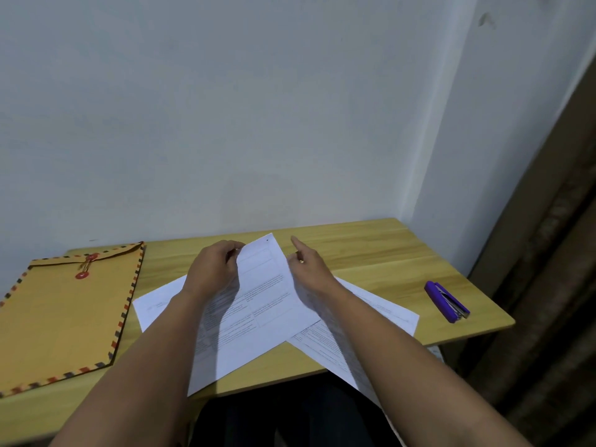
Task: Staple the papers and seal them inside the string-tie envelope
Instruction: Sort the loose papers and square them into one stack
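Several white printed papers [264, 304] lie fanned out across the middle of the wooden table [371, 250]. My left hand [213, 269] grips the left edge of the top sheet near its far corner. My right hand [309, 262] touches the right edge of the same sheet, index finger stretched out. A tan string-tie envelope [64, 317] with red buttons and a striped border lies flat at the left, its flap down. A purple stapler [446, 301] rests at the right of the table, apart from both hands.
A pale wall rises right behind the table. A dark brown frame or curtain [548, 253] stands at the right. The table's right edge is just past the stapler. My dark-clothed lap [290, 414] shows below the near edge.
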